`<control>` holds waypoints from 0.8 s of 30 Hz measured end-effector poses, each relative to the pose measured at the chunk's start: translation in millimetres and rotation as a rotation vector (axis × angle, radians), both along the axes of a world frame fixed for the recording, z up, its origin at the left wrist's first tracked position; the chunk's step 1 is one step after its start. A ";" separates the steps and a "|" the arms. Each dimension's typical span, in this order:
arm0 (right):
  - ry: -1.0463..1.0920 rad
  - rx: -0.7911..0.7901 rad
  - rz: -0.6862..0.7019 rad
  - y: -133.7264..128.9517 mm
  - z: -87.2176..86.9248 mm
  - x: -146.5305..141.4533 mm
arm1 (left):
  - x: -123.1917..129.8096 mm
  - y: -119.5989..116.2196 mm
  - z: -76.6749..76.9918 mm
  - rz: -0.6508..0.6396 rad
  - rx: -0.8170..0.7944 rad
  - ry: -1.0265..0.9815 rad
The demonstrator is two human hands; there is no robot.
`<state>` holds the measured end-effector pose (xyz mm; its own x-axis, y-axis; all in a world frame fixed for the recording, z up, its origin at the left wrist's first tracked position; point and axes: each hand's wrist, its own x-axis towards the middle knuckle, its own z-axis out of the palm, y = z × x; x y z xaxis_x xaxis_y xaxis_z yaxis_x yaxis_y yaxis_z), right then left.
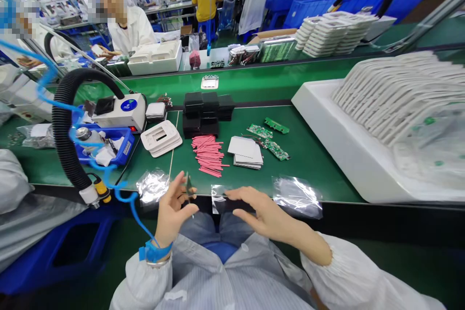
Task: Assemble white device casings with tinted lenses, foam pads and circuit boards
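Note:
My left hand (173, 206) holds a small green circuit board (189, 187), seen nearly edge-on, between thumb and fingers above the bench's front edge. To its right, my right hand (263, 212) is open, palm down, with thumb and fingers apart. Its fingertips meet or overlap a small clear plastic film (218, 199) at the bench edge; whether they touch it I cannot tell. Beyond my hands lie a heap of pink strips (209, 155), a stack of white square pieces (247, 152) and several green circuit boards (276, 149).
Clear plastic bags (298, 196) overhang the front edge. Black boxes (203, 114), white plastic frames (162, 138) and a blue tray (121, 150) stand farther back. A black hose (63, 131) arches at left. At right, a big white foam tray (327, 155) holds white panels. A blue coiled cord (134, 213) reaches my left wrist.

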<state>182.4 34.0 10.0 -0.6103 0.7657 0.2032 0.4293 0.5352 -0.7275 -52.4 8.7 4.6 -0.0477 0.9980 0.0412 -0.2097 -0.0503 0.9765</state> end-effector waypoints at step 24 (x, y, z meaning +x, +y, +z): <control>0.935 -0.994 0.128 -9.9 -1.1 -50.1 | 35.5 8.4 10.6 0.147 0.432 0.694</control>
<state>132.4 24.1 9.0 -0.6274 0.7784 -0.0220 -0.4417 -0.3791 -0.8132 -16.9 17.1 15.2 0.0010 0.8733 0.4871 0.4717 -0.4299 0.7698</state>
